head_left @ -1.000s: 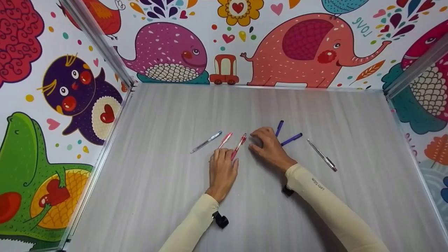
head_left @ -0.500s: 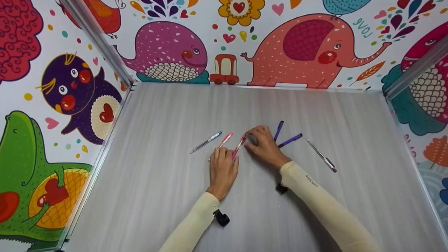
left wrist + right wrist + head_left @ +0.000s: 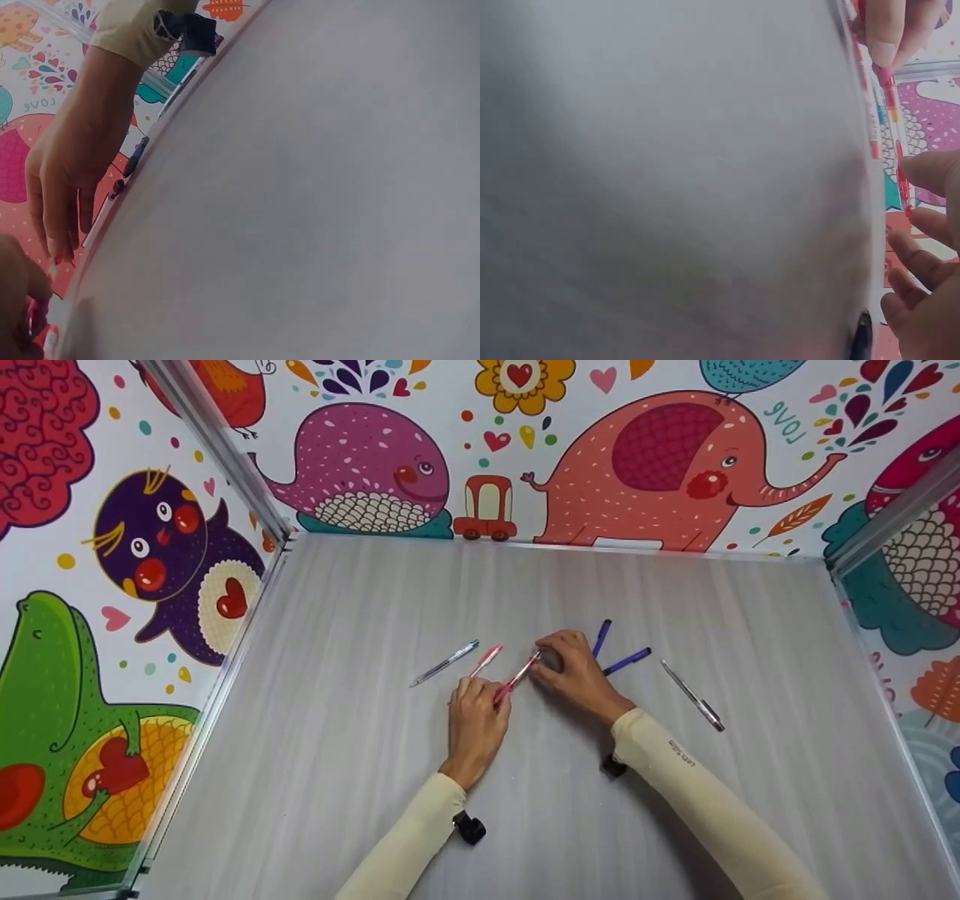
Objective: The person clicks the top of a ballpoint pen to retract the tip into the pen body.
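Both of my hands are on one clear-barrelled red pen (image 3: 523,675), which slants up to the right between them. My left hand (image 3: 478,724) pinches its pink grip end between thumb and fingers. At the other end, my right hand (image 3: 579,671) has thumb and index finger on the red clip. In the right wrist view the pen (image 3: 896,124) appears raised above the table. A second pen, pink-capped (image 3: 488,655), lies just beyond the left hand, its lower part hidden by the fingers. Two blue pens (image 3: 628,661) lie just beyond the right hand, partly covered by it.
A clear pen with a blue end (image 3: 444,664) lies to the left of the hands. Off to the right is a clear pen with a dark grip (image 3: 693,695). Patterned wall panels (image 3: 637,472) border the grey table (image 3: 360,585) at the back and sides.
The red pen has come up from the table and tilted further right, its clip end shifting toward the right. My right hand went left to the pen, then slightly back right with it.
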### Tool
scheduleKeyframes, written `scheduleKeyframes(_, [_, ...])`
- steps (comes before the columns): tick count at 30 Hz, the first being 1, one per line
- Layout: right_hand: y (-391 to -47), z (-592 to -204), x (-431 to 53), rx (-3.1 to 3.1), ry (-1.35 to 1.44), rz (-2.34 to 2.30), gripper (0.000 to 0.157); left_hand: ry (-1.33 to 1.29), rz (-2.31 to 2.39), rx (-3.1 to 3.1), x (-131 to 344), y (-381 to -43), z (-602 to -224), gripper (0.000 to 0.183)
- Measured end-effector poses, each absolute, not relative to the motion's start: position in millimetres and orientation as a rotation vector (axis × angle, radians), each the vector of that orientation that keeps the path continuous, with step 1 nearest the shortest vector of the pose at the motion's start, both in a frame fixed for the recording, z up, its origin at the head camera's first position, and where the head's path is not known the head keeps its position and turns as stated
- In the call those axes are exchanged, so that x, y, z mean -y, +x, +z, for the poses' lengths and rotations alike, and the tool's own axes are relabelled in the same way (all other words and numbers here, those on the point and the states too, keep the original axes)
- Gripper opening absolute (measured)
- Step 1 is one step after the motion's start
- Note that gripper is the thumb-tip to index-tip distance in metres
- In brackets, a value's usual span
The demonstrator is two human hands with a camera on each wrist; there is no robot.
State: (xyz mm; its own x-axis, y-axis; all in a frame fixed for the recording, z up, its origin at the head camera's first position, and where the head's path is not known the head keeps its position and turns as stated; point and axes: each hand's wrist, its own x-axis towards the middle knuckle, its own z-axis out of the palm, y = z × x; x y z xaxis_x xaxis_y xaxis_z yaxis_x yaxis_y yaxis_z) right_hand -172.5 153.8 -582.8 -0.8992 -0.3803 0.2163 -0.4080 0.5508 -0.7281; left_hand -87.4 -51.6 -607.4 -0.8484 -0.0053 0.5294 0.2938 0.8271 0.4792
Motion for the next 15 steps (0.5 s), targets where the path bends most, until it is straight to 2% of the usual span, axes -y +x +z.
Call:
scheduleKeyframes(10, [-160.1, -567.8, -170.9, 2.671, 0.684, 1.436, 0.043, -0.262, -1.029, 2.436, 46.9, -80.9, -592.1, 0.006])
scheduleKeyframes(15, [-152.4, -559.7, -177.7, 2.647, 0.563, 1.578, 0.046, -0.277, -1.115, 2.414, 40.5, -77.6, -585.0, 0.006])
